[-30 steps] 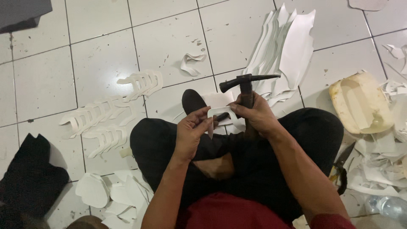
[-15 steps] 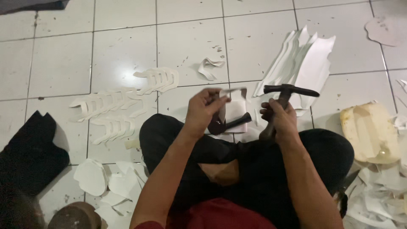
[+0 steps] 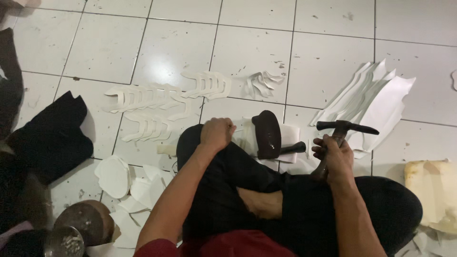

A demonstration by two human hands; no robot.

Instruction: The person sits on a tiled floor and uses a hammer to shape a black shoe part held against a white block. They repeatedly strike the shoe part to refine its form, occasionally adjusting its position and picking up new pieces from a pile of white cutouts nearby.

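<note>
We see the right hand [image 3: 335, 157] gripping a hammer [image 3: 343, 131], head crosswise at its 12 o'clock, the dark iron last [image 3: 267, 134] lying lengthwise on the floor at its 9 o'clock, nearer the fisted, seemingly empty left hand [image 3: 216, 134].

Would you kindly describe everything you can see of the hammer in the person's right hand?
The hammer is dark all over, apparently metal, with a long narrow head lying roughly level across the top of a slim handle. The right hand grips the handle just below the head, holding it nearly upright above the right knee. Its lower handle is hidden by the hand. Behind it lies a fanned stack of white sheets.
</note>
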